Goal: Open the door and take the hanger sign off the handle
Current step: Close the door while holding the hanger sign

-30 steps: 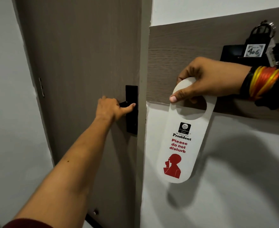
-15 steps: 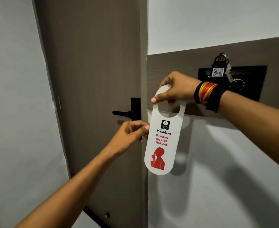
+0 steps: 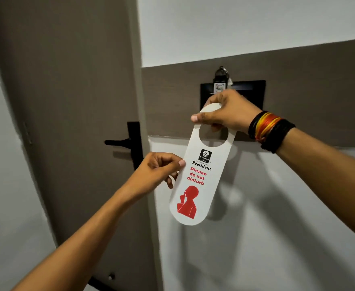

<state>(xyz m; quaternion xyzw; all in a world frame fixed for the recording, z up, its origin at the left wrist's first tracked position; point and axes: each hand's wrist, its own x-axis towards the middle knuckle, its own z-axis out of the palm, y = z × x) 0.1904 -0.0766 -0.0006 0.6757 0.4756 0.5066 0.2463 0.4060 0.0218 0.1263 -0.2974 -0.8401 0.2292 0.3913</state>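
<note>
Already the hanger sign [image 3: 201,175] is off the handle [image 3: 117,142] & held in both hands: left hand [image 3: 159,168] pinches its left edge by the "President" print, arm stretched up from lower left, while right hand [image 3: 228,114], w/ bands at the wrist, clamps the top loop above the hole, forearm coming in from the right. Beyond & left of the left hand the handle sits bare on the door [image 3: 71,101], which looks shut; behind the right hand a key tag hangs in a black wall holder [image 3: 254,91]. Removal step looks done imo, so next move just needs a steady two-hand grip on the sign, w/o bending it.
</note>
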